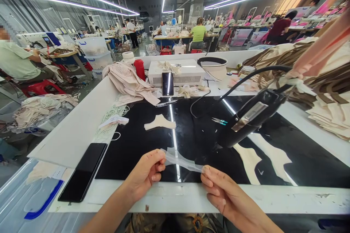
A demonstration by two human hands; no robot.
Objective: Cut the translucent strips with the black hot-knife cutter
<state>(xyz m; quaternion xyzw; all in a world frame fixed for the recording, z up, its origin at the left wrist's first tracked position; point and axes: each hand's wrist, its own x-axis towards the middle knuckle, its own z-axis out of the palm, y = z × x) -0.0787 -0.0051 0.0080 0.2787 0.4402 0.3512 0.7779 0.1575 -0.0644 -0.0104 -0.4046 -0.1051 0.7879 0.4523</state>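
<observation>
1 clear strip [182, 162], thin and bendable, is held at the near middle of the scene, above a black mat [128, 153] laid on a white desk [186, 198]. Its left end is pinched between the thumb and fingers of the left hand [147, 171]; its right end is pinched likewise by the right hand [222, 191]. The hands are kept apart, with the strip stretched between them.

On the mat: 1 cream cloth piece [160, 122], placed to the far side of the left hand; 2 longer cream pieces [273, 154], placed to the right, just beside each other; 1 pair of snips [219, 121] with blue handles, placed farther off to the right.

Over the right part of the mat: 1 black tool [251, 120], tilted; contact between its tip and the mat cannot be told.

At the near left: 1 large black phone [83, 171], laid flat.

At the far side: 1 smaller phone [167, 84], propped upright before a white box [188, 74]; 1 red cylinder [139, 70], set left of the box.
</observation>
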